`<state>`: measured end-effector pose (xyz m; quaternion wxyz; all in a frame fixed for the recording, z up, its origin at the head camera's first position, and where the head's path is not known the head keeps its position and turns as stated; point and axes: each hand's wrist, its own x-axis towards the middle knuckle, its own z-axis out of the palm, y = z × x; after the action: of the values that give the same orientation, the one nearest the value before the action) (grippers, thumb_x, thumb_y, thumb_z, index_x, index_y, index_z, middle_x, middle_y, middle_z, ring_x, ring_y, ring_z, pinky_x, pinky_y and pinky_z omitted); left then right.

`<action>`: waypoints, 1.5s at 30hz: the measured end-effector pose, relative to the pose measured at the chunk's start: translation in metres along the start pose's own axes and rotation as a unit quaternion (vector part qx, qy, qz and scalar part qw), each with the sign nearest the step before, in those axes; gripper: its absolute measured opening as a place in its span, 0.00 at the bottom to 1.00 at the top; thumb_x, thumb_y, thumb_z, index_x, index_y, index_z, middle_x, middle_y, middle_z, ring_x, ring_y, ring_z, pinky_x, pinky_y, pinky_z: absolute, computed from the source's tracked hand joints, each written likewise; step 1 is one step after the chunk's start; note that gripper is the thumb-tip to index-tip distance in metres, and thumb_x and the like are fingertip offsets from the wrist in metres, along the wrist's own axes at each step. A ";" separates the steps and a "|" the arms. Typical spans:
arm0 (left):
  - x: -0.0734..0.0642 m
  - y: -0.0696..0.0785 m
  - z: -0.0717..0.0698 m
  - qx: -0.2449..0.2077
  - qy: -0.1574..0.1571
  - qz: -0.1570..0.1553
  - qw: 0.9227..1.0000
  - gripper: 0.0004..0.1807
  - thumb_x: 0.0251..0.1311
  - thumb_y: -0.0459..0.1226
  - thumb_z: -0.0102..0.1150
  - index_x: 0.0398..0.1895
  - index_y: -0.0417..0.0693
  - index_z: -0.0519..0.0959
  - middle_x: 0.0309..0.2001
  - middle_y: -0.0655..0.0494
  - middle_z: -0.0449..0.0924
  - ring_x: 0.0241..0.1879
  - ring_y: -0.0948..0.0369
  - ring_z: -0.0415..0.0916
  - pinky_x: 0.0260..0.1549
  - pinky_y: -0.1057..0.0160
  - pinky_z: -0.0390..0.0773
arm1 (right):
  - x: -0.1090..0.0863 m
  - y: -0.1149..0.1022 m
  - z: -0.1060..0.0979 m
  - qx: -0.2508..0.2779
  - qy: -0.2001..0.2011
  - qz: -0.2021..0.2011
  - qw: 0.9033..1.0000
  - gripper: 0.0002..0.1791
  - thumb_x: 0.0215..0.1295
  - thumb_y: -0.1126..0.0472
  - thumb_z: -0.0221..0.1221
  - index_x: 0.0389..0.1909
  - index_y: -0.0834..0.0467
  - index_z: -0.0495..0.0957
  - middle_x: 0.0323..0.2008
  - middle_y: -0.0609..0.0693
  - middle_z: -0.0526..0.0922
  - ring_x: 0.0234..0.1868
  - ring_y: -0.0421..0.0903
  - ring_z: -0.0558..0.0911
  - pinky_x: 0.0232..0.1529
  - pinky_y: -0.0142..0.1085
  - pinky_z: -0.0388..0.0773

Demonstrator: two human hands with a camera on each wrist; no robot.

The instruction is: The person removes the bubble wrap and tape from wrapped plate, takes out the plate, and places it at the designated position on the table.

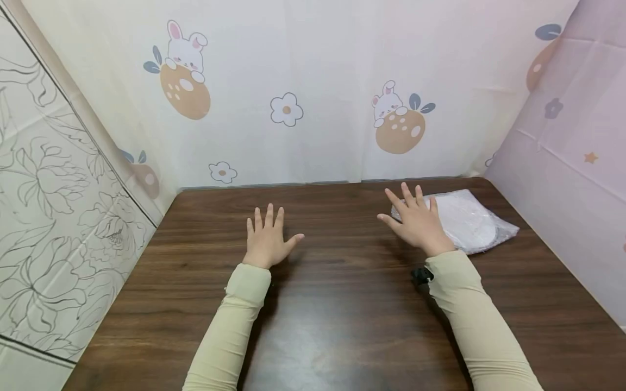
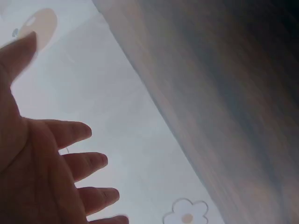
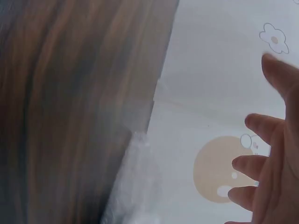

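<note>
My left hand (image 1: 266,244) hovers over the left middle of the dark wooden table (image 1: 332,304), its fingers spread and straight, holding nothing. On the other side my right hand (image 1: 418,225) is likewise spread, palm down, with nothing in it. It overlaps the left edge of a white item in clear plastic wrap (image 1: 467,220) in the head view. Part of that wrapped item is hidden behind the right hand. In the right wrist view the crinkled plastic (image 3: 133,186) shows at the bottom, below and left of the right hand's fingers (image 3: 252,165).
A white curtain (image 1: 327,70) with rabbit and flower prints hangs along the table's back edge. Another printed curtain (image 1: 577,152) borders the right side. A panel with line-drawn flowers (image 1: 58,190) stands at the left. A small black device (image 1: 421,275) sits at the right wrist.
</note>
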<state>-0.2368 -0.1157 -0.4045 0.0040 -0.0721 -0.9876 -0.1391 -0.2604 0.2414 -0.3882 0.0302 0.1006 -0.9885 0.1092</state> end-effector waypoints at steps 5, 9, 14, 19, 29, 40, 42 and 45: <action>0.004 0.011 -0.003 -0.012 0.017 0.035 0.999 0.41 0.68 0.60 0.48 0.77 0.49 0.55 0.78 0.43 0.46 0.77 0.38 0.39 0.74 0.40 0.46 | -0.002 0.008 -0.015 0.012 0.041 -0.001 0.999 0.42 0.71 0.35 0.47 0.78 0.51 0.50 0.77 0.65 0.47 0.75 0.72 0.43 0.69 0.71 0.38; 0.005 0.024 -0.006 -0.032 0.025 0.069 0.997 0.38 0.70 0.57 0.48 0.74 0.45 0.60 0.76 0.42 0.55 0.75 0.39 0.50 0.73 0.44 0.54 | -0.003 0.018 -0.026 0.022 0.067 0.001 0.997 0.38 0.71 0.44 0.52 0.75 0.58 0.56 0.74 0.68 0.54 0.74 0.73 0.51 0.68 0.70 0.47; 0.004 0.041 -0.007 -0.096 0.005 0.097 0.991 0.36 0.71 0.55 0.47 0.74 0.44 0.61 0.74 0.45 0.60 0.75 0.45 0.55 0.72 0.47 0.58 | -0.003 0.041 -0.036 0.054 0.095 0.010 0.994 0.35 0.73 0.47 0.51 0.72 0.64 0.59 0.70 0.71 0.60 0.70 0.72 0.59 0.65 0.69 0.55; 0.004 0.060 -0.004 -0.117 -0.015 0.114 0.986 0.36 0.72 0.56 0.44 0.75 0.45 0.59 0.74 0.46 0.60 0.75 0.48 0.56 0.72 0.48 0.60 | -0.007 0.071 -0.042 0.084 0.108 0.038 0.990 0.35 0.74 0.46 0.47 0.72 0.65 0.59 0.69 0.72 0.62 0.67 0.73 0.62 0.64 0.67 0.58; 0.009 0.102 0.017 -0.194 -0.078 0.138 0.968 0.37 0.72 0.55 0.45 0.77 0.48 0.53 0.76 0.52 0.56 0.75 0.55 0.55 0.73 0.54 0.59 | -0.011 0.131 -0.045 0.110 0.085 0.084 0.987 0.37 0.76 0.46 0.41 0.74 0.68 0.54 0.69 0.75 0.59 0.65 0.76 0.60 0.61 0.69 0.57; 0.018 0.139 0.033 -0.228 -0.124 0.174 0.950 0.38 0.72 0.55 0.46 0.78 0.49 0.52 0.77 0.55 0.53 0.76 0.58 0.52 0.74 0.57 0.57 | -0.017 0.187 -0.026 0.143 0.027 0.144 0.979 0.42 0.75 0.42 0.36 0.74 0.72 0.46 0.67 0.81 0.55 0.65 0.80 0.56 0.61 0.71 0.56; 0.019 0.146 0.036 -0.228 -0.133 0.177 0.948 0.38 0.72 0.55 0.46 0.78 0.49 0.52 0.77 0.55 0.54 0.76 0.59 0.52 0.74 0.59 0.57 | -0.018 0.192 -0.024 0.135 0.015 0.153 0.979 0.43 0.75 0.41 0.36 0.73 0.74 0.47 0.66 0.82 0.56 0.64 0.80 0.57 0.61 0.71 0.56; 0.021 0.155 0.040 -0.230 -0.143 0.183 0.945 0.37 0.72 0.54 0.46 0.77 0.47 0.53 0.76 0.54 0.56 0.76 0.59 0.54 0.73 0.61 0.57 | -0.020 0.194 -0.021 0.120 -0.002 0.156 0.980 0.43 0.75 0.42 0.36 0.72 0.75 0.48 0.64 0.83 0.57 0.63 0.80 0.58 0.61 0.70 0.57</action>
<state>-0.2348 0.0456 -0.4001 -0.1286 -0.2698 -0.8888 -0.3475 -0.2795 0.4359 -0.4097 -0.0013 -0.0523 -0.9716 0.2306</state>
